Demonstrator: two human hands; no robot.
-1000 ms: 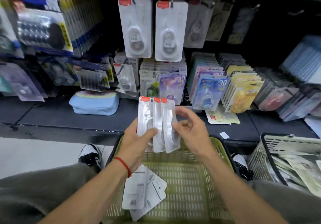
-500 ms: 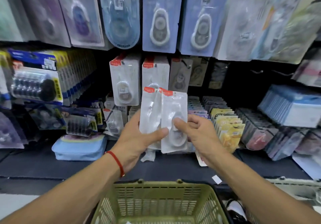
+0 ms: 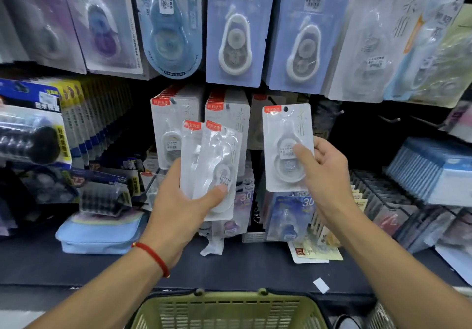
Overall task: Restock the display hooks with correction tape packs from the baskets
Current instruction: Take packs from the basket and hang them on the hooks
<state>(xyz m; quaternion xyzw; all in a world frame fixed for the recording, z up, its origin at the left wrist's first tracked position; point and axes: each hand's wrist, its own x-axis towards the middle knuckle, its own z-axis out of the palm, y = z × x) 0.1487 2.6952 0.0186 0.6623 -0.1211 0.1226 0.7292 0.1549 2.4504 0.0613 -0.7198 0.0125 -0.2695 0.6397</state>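
R hand (image 3: 325, 175) pinches 1 flat glossy pack (image 3: 288, 147).

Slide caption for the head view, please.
Right hand lifts one pack toward the hooks; left hand holds two more.

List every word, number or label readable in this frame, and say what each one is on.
"30": purple carded pack standing on the shelf, below the left hand.
"30": blue carded pack beside it, below the right hand.
Red tabs on the held correction tape packs and the single pack: Chinese characters, too blurred to read.
Price stickers and barcodes on the upper hanging packs: too small to read.
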